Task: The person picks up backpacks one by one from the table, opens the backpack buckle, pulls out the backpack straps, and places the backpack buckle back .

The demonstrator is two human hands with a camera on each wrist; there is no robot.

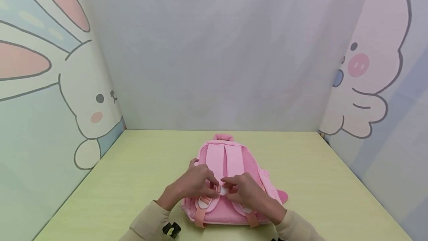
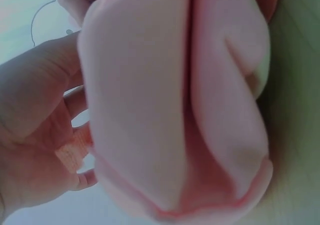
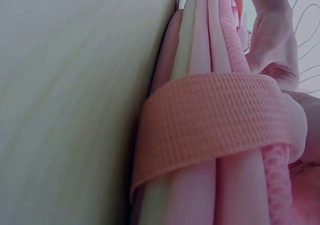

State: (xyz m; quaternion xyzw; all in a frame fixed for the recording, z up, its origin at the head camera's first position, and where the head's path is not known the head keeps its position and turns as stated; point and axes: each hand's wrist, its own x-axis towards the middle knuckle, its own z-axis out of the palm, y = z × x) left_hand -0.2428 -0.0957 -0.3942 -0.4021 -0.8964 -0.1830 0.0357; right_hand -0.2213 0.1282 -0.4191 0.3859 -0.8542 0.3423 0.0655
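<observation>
A pink backpack (image 1: 249,163) lies on the table with its padded shoulder straps (image 1: 215,159) facing up and its top handle pointing away from me. Between the straps sits a small white buckle (image 1: 223,190) on a short chest strap. My left hand (image 1: 197,180) pinches the buckle's left end with thumb and fingers. From the other side my right hand (image 1: 246,192) pinches the right end. In the left wrist view, the pink side of the backpack (image 2: 140,95) covers the left fingertips. An orange webbing strap (image 3: 210,120) crosses the bag's edge in the right wrist view.
The pale yellow-green table (image 1: 140,181) runs to a grey curtain (image 1: 217,55) at the back. Printed side walls show a rabbit (image 1: 90,103) on the left and another white character (image 1: 378,40) on the right. A darker pink flap (image 1: 282,196) sticks out at the bag's right.
</observation>
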